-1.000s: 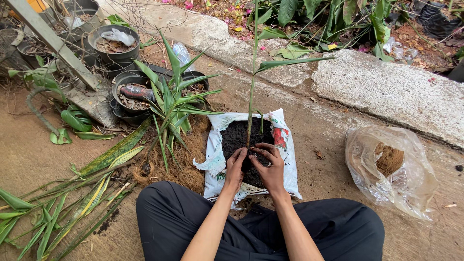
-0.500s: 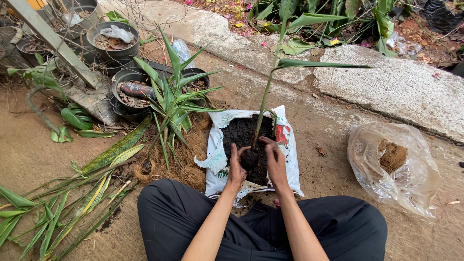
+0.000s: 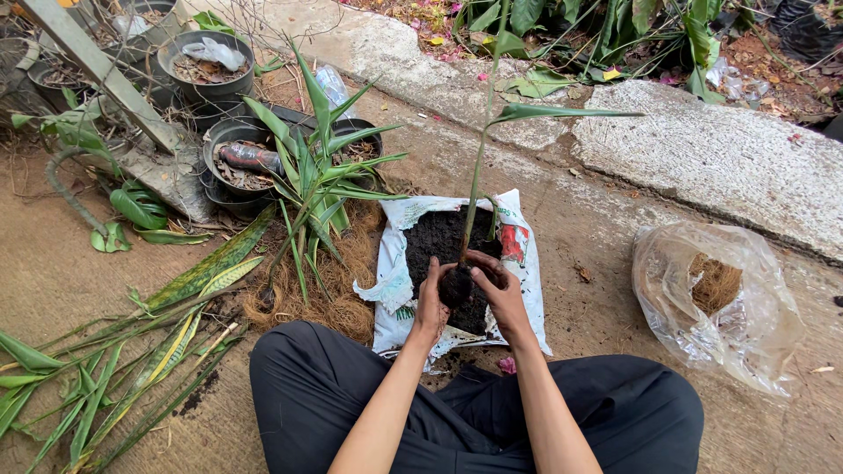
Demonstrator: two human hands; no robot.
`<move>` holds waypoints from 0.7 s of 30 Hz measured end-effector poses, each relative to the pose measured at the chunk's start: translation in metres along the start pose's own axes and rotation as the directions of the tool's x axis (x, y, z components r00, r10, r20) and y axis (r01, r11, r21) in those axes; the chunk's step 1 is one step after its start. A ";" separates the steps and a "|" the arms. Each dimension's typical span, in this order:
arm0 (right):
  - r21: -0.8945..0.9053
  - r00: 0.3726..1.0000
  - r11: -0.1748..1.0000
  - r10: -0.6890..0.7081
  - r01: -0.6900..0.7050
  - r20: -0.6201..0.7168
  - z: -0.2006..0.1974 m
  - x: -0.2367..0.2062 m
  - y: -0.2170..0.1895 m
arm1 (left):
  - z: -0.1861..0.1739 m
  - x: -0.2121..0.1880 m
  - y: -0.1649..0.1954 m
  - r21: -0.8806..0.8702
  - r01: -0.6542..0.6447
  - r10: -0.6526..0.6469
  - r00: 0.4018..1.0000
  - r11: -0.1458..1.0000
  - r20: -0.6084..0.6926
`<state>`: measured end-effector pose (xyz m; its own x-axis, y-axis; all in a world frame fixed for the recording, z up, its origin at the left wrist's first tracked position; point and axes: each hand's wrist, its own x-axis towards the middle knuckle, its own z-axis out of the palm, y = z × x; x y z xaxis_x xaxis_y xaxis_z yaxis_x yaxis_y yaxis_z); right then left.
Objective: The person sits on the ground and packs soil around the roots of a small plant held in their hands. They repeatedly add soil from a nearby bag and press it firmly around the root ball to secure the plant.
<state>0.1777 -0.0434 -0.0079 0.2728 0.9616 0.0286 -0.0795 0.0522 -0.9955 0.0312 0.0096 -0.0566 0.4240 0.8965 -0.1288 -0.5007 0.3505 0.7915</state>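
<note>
Seedling [image 3: 479, 167]: I see a tall thin green stem with long leaves on top, standing almost straight up over the soil bag.
Root ball [image 3: 456, 286]: a dark lump of dirt at the bottom of the stem, held just above the soil.
Left hand [image 3: 430, 303]: I see it wrapped around the left side of the root ball, fingers closed on it.
Right hand [image 3: 499, 290]: it is clamped on the right side of the root ball, thumb on top.
Soil bag [image 3: 392, 285]: a white bag lying open on the ground, full of black soil, right in front of my crossed legs.
Spiky plant [image 3: 314, 171]: just left of the bag, with brown roots spread under it.
Black pots [image 3: 237, 167]: behind the spiky plant, some with dirt in them.
Cut leaves [image 3: 132, 342]: long green ones lying on the ground far left.
Clear bag [image 3: 716, 298]: on the right, well apart, with brown fluff inside.
Stone curb [image 3: 702, 158]: behind everything.
</note>
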 end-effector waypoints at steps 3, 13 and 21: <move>0.032 0.999 0.999 0.038 -0.038 0.020 0.003 0.000 -0.005 | 0.001 0.000 -0.001 0.093 0.021 -0.024 0.999 0.995 0.029; 0.055 0.994 0.992 0.110 -0.110 0.003 0.006 -0.004 -0.004 | 0.003 -0.001 -0.006 0.147 0.059 -0.063 0.998 0.987 0.020; 0.005 0.993 0.993 0.115 -0.115 0.012 0.006 -0.005 -0.010 | 0.003 -0.002 -0.006 0.133 0.066 -0.069 0.998 0.989 0.012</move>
<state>0.1713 -0.0468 0.0027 0.2506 0.9644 -0.0848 -0.1154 -0.0572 -0.9917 0.0359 0.0053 -0.0594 0.4663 0.8670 -0.1755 -0.3669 0.3701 0.8535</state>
